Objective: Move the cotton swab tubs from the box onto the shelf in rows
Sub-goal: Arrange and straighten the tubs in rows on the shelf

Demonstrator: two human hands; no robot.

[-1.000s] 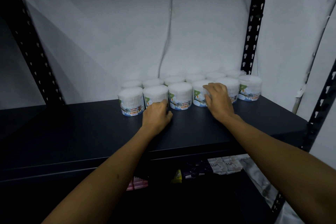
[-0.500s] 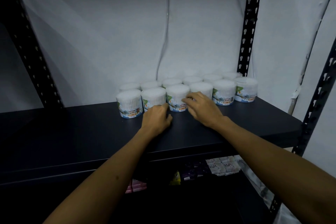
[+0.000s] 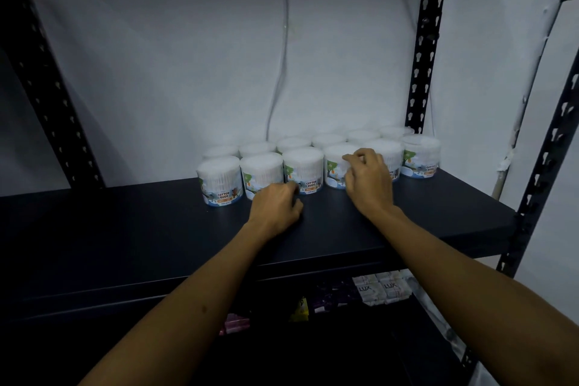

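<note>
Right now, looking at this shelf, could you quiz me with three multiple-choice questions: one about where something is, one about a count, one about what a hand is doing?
1. Where are the Lux soap packs?
A. beside the tubs
B. on the level below the black shelf
C. on top of the tubs

2. How many cotton bud tubs stand in the front row?
A. three
B. six
C. nine

3. What is the right hand doing?
A. hanging at the person's side
B. lying flat on the shelf
C. fingers curled on a front-row tub

Answers:
1 B, the packs show under the shelf's front edge.
2 B, six lids line the front, with a second row behind.
3 C, its fingertips curl at that tub's top, while the left hand rests loosely curled on the shelf.
</note>
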